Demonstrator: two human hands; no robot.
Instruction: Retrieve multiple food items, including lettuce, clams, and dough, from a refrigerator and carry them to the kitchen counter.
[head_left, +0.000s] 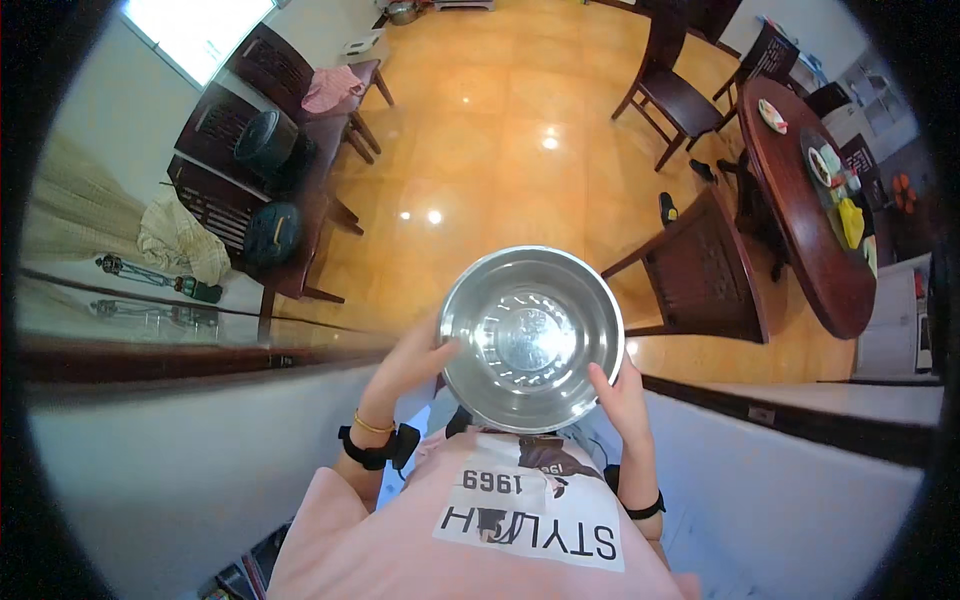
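A shiny stainless steel basin (480, 390) is held level in front of my body. Its inside shows only bright reflections, with nothing lying in it. My left hand (416, 356) grips the rim at the left, thumb over the edge. On the opposite side my right hand (622, 394) clasps the rim, its thumb also hooked inside. The other fingers of both hands are hidden beneath or behind the basin.
I stand at a doorway between white walls. Wooden chairs (285, 172) line the left, bearing a dark pot (266, 141) and pink cloth (332, 88). A wooden chair (690, 262) and an oval table (806, 225) with dishes stand right. Slippers (667, 208) lie on the tiled floor (495, 157).
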